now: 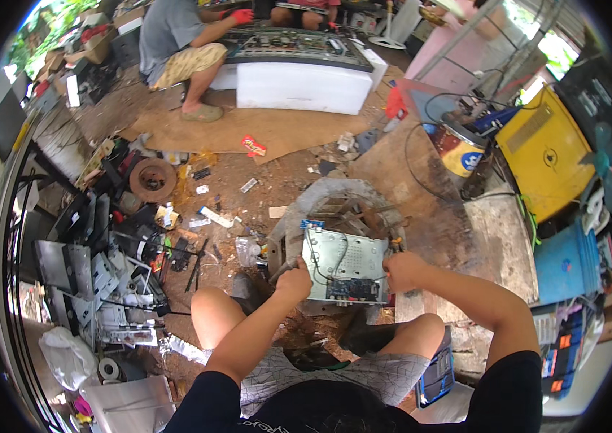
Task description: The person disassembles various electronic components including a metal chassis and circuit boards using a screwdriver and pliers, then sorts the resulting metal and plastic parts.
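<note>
A metal tray (354,254) lies open on a round stand (320,190), just beyond the person's knees. A dark circuit board (353,290) sits along its near edge, a small blue board (312,224) at its far left corner, and dark wires cross its left part. The left hand (294,282) is curled closed on the tray's left edge, thumb pointing far. The right hand (405,272) is at the right edge with fingers bent; whether it pinches the tray or something small, I cannot tell.

On the floor (266,204) to the left lie a rusty disc (152,180) and, nearer, a heap of scrap (115,281). A plastic bag (68,357) and a white roll (109,369) are at the near left. A red wrapper (253,145) lies on flat cardboard (176,135) farther off.

On the right, a wooden board (436,216) spreads beside the stand, with a tin (459,148) at its far right. Farther right are a yellow panel (548,155) and a blue bin (569,267). At the far side, a co-worker (172,43) in a grey shirt sits by a white block (299,86) bearing a large panel (299,45).
</note>
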`<state>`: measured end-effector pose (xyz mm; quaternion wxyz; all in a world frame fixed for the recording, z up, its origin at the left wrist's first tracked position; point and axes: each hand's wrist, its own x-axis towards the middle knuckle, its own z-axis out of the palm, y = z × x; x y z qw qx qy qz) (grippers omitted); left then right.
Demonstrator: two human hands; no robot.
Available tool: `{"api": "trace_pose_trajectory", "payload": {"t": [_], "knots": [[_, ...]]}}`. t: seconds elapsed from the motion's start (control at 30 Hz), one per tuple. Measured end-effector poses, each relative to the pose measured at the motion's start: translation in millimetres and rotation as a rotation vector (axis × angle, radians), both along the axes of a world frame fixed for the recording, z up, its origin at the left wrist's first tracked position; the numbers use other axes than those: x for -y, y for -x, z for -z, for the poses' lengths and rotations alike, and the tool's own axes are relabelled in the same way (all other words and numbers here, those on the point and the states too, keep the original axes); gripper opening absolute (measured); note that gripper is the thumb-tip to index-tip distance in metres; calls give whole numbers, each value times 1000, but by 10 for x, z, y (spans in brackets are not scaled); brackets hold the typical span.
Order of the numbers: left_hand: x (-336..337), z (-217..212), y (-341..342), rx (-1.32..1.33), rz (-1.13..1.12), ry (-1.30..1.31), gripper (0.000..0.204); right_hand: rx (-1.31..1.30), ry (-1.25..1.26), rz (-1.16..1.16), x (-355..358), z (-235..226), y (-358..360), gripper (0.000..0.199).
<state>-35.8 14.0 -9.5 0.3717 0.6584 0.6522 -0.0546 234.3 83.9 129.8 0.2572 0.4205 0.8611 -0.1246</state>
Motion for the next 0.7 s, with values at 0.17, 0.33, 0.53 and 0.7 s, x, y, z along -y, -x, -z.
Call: {"api": "trace_pose_trajectory", "payload": {"t": [0.17, 0.33, 0.53, 0.7], "knots": [[13, 23, -4, -29, 8, -32, 87, -2, 50, 276, -6, 20, -188, 32], [52, 5, -5, -19, -4, -42, 91, 86, 60, 37, 40, 64, -291, 29], [32, 62, 0, -36, 1, -54, 93, -27, -118, -40, 172, 165, -272, 26], [25, -58, -5, -53, -17, -8, 88, -49, 207, 287, -5, 170, -242, 24]]}}
